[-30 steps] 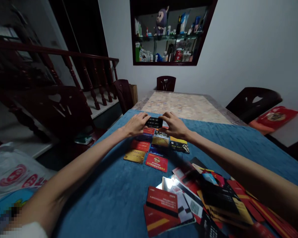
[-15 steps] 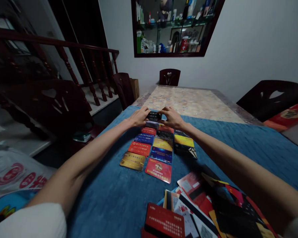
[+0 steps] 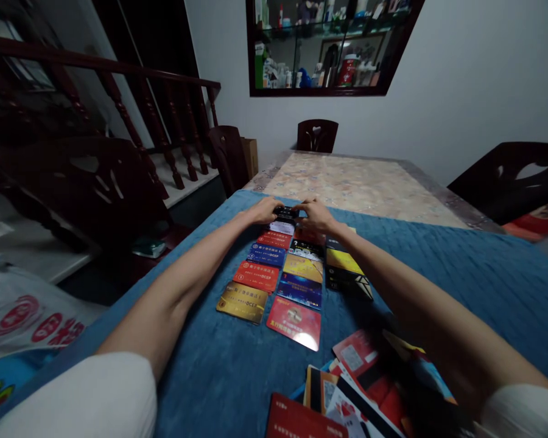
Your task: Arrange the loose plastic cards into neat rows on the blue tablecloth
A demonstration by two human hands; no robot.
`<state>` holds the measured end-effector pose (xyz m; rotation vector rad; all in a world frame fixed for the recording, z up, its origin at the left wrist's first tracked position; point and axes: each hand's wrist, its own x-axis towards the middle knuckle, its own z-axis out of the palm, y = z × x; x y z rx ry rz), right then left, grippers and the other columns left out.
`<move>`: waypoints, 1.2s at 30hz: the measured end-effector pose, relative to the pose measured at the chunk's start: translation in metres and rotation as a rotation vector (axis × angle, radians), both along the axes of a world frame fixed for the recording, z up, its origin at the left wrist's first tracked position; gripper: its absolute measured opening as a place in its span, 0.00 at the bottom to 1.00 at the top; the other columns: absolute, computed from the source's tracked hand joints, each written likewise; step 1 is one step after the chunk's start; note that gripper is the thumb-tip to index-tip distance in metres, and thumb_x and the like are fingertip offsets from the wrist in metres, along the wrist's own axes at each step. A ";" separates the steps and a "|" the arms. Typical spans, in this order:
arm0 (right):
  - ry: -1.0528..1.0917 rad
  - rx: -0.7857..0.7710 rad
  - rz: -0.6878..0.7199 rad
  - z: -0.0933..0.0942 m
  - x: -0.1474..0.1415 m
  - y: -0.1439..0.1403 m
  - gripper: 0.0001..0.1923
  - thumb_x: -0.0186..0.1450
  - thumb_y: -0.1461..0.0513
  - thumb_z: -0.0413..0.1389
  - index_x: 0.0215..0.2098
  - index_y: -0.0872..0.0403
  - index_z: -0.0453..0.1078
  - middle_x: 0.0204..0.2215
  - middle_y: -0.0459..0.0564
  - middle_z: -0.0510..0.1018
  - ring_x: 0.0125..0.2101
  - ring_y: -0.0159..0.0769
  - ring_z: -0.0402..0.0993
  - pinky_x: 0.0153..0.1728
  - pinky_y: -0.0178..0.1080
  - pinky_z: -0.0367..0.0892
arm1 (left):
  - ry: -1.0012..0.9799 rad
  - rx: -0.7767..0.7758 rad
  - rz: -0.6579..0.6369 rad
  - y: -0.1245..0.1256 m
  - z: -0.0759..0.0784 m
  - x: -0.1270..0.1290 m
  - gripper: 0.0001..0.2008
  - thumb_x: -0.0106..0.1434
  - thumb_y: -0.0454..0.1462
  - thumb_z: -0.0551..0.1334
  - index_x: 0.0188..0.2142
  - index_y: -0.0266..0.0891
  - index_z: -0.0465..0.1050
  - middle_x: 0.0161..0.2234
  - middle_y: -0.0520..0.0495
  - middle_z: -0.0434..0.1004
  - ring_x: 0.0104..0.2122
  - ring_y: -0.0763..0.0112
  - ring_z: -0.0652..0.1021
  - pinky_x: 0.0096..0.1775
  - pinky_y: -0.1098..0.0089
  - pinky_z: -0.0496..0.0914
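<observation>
At the far end of the left column of cards, a black card (image 3: 285, 213) lies low against the blue cloth, between my two hands. My left hand (image 3: 265, 211) pinches its left edge, and the fingers of my right hand (image 3: 314, 215) close on its right edge. Just nearer is a pale card (image 3: 281, 227), followed by a red card (image 3: 274, 239), a blue card (image 3: 267, 254), another red card (image 3: 256, 275) and a gold card (image 3: 243, 301). My right hand partly covers the top of the middle column, which ends in a red card (image 3: 295, 321) nearest me.
A loose pile of cards (image 3: 360, 389) lies near me at the right, partly under my right forearm. A third column holds a yellow card (image 3: 344, 261). Beyond the blue cloth (image 3: 201, 365) is the patterned tabletop (image 3: 347, 179). Dark chairs (image 3: 317, 135) stand around.
The black card, tilted up between my hands before, now sits lower and flatter at the column's far end. My view has shifted slightly, and my fingers remain at the card's edges.
</observation>
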<state>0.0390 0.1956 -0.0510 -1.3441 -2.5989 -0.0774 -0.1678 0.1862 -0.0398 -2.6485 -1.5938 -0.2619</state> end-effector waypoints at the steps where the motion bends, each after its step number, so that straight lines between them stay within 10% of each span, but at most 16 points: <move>1: -0.007 -0.006 -0.007 -0.002 0.000 0.002 0.23 0.65 0.59 0.56 0.59 0.49 0.72 0.50 0.57 0.77 0.51 0.47 0.68 0.51 0.43 0.60 | 0.006 -0.013 0.006 0.001 0.000 0.001 0.24 0.57 0.29 0.60 0.54 0.38 0.75 0.47 0.44 0.79 0.49 0.58 0.77 0.53 0.66 0.70; 23: -0.109 -0.081 -0.080 -0.014 -0.011 0.013 0.23 0.66 0.59 0.52 0.59 0.48 0.71 0.52 0.57 0.76 0.53 0.50 0.67 0.51 0.45 0.62 | -0.030 -0.116 0.060 0.017 -0.012 0.005 0.27 0.54 0.25 0.56 0.51 0.39 0.78 0.46 0.46 0.82 0.49 0.62 0.78 0.53 0.70 0.70; 36: -0.043 -0.003 -0.100 0.011 0.005 -0.025 0.21 0.67 0.63 0.51 0.57 0.47 0.71 0.57 0.58 0.70 0.57 0.55 0.58 0.51 0.54 0.62 | -0.126 0.092 0.116 -0.025 -0.006 0.003 0.21 0.59 0.28 0.56 0.50 0.37 0.78 0.52 0.40 0.73 0.53 0.56 0.72 0.56 0.59 0.67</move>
